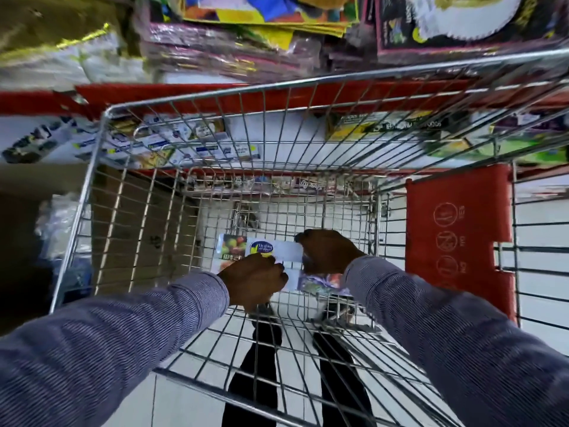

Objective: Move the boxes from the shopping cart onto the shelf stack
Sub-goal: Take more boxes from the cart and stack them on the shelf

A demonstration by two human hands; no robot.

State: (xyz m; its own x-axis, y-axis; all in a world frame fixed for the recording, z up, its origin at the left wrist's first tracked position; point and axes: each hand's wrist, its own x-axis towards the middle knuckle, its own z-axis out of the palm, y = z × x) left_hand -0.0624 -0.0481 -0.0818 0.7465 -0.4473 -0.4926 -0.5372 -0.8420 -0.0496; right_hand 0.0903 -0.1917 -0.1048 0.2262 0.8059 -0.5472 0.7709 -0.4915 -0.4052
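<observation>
I look down into a wire shopping cart (197, 97). At its bottom lies a white box (286, 249) with fruit pictures and a blue-and-yellow round logo. My left hand (252, 280) grips the box's near left edge. My right hand (326, 251) closes over its right end. A second box with a colourful printed face (320, 283) shows just under my right wrist. Both sleeves are grey-blue striped. The shelf (184, 90) with red edges stands just beyond the cart's far side.
Stacked flat packages (215, 53) and a dark box (462, 20) fill the upper shelf. Small white boxes (191, 143) line the lower shelf at left, green packs (508, 143) at right. The red child-seat flap (458, 229) hangs at the cart's right. My legs show below.
</observation>
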